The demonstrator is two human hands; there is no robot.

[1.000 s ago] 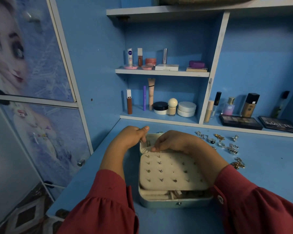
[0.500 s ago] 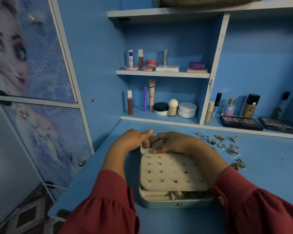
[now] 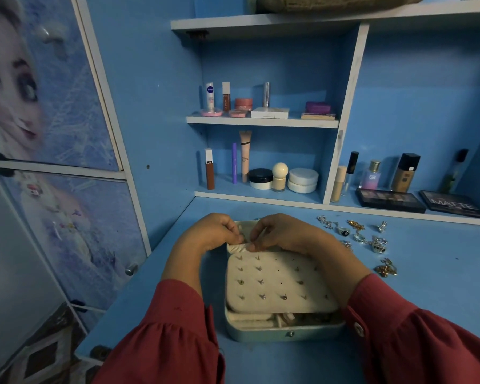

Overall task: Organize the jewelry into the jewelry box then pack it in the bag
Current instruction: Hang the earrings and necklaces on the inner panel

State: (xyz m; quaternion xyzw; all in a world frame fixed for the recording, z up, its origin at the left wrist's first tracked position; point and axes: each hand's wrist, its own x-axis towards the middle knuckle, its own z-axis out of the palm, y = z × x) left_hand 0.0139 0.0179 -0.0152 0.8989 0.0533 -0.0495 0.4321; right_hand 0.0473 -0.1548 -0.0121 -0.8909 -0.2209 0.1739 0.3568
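We see one blue desk [image 3: 427, 286] bearing one open jewelry box [image 3: 286, 332], its one cream earring panel [image 3: 277, 284] studded. Two hands, left hand [image 3: 216, 231] and right hand [image 3: 283, 232], pinch the panel's far-left corner. Loose jewelry [image 3: 372, 239], roughly nine pieces, lies right of the box.

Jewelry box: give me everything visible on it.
The jewelry box is a pale blue-green rectangular case with rounded corners and a small metal stud on its near wall, sitting flat on the blue desk. A cream padded insert with rows of stud earrings lies over it; cream compartments show beneath at the near edge. The left hand and right hand pinch the insert's far left corner.
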